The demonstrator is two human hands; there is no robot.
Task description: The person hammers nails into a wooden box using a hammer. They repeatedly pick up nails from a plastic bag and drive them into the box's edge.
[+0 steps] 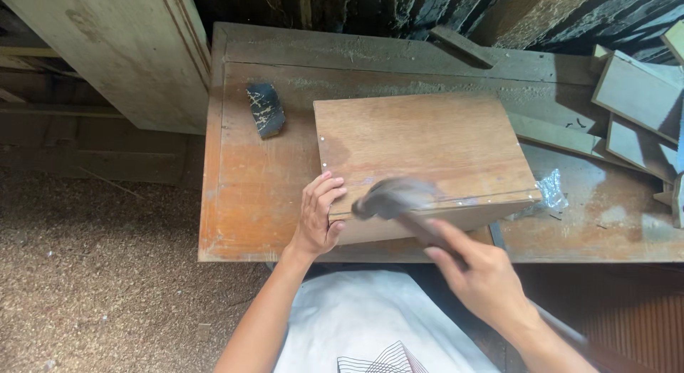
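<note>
A plywood box [427,148] lies on the worn wooden workbench [249,195], with small nail heads along its left edge. My left hand [317,216] rests on the box's near left corner, fingers curled over the edge, steadying it. My right hand [484,277] grips the handle of a hammer [395,198]. The hammer head is motion-blurred just above the near edge of the box, close to my left fingers.
A dark sanding block [265,109] lies on the bench at the far left. Several wood offcuts [634,109] are piled at the right. A crumpled clear plastic bag [548,191] lies beside the box. A wooden cabinet [121,52] stands at left above a sawdust-covered floor [92,273].
</note>
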